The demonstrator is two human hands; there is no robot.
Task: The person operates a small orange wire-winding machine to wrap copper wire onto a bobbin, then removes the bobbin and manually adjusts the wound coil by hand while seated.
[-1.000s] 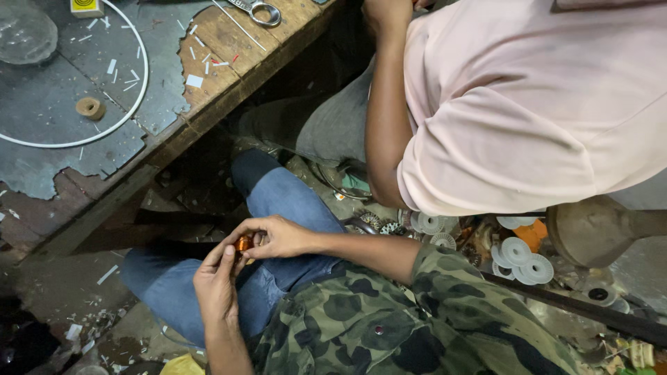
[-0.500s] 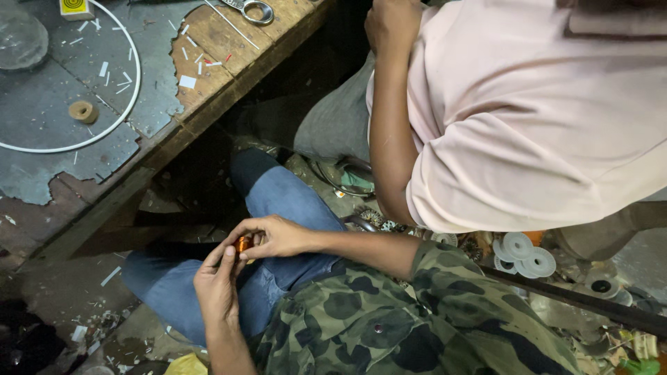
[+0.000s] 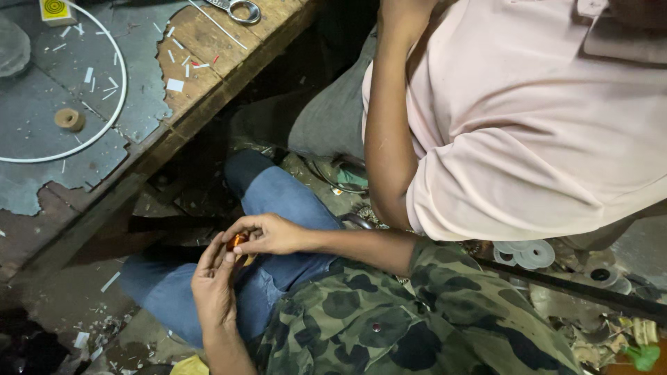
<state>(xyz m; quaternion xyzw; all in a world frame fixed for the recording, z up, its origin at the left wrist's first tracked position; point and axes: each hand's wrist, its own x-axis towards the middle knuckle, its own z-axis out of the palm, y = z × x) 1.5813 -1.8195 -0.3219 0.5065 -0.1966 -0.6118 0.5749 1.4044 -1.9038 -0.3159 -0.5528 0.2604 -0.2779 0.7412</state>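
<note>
A co-worker in a pale pink shirt point(image 3: 528, 125) fills the upper right; a worn wooden workbench point(image 3: 208, 76) with a white wire ring point(image 3: 122, 76) takes the upper left. Below, over blue-jeaned knees point(image 3: 278, 201), the person's two hands meet. The left hand point(image 3: 214, 285) and right hand point(image 3: 267, 235) both pinch a small orange part point(image 3: 237, 242) between fingertips — fingers curled close, not spread. The step looks like fine fitting or winding of that piece; the next move likely calls for a steady twist — grip kept tight.
</note>
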